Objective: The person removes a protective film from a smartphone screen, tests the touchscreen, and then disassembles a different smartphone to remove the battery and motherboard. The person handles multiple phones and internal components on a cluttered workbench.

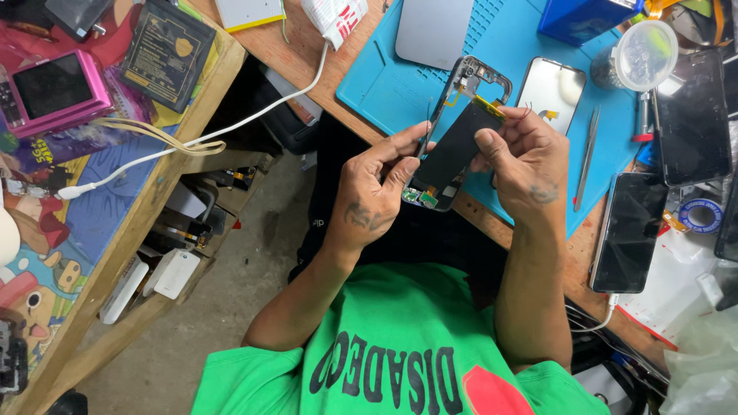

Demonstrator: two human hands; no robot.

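Both my hands hold an opened phone [470, 83] above the near edge of a blue work mat [369, 81]. Its metal frame is bare at the far end, and a black battery [457, 146] with a yellow strip fills the middle. My left hand [377, 192] grips the phone's near end, where a green circuit board shows, and pinches a thin dark tool [425, 132] against the battery's left side. My right hand [530, 161] closes over the battery's right edge, with thumb and fingers near the yellow strip.
On the mat lie a grey back plate [434, 31], a phone screen [550, 92], tweezers [588, 157] and a blue box [584, 15]. To the right are a dark phone [630, 230] and a plastic cup [644, 54]. A white cable [231, 131] crosses to a left table holding a pink device [54, 88].
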